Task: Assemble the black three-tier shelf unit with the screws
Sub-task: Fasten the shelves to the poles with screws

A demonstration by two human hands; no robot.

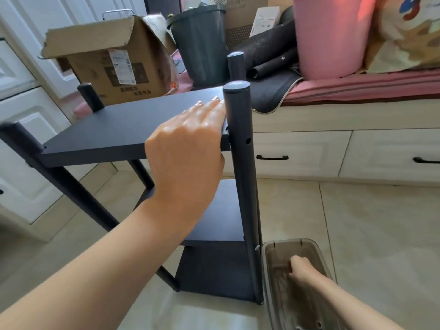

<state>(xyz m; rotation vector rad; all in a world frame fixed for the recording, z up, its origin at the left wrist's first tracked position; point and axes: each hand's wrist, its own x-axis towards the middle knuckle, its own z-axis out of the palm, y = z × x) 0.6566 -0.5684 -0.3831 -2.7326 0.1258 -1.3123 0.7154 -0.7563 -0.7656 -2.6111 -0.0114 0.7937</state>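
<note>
Currently, on the head view, I find the black shelf unit [133,129] standing upright on the tiled floor [357,234], three boards between stiff round posts. I judge it rigid and fairly light, best steadied at a board or post. My left hand [188,148] lies flat, fingers straight, on the top board beside the near post [240,163]. My right hand [302,272] reaches into the clear plastic tub [269,270] just beside the unit's foot; I cannot tell whether it holds anything.
</note>
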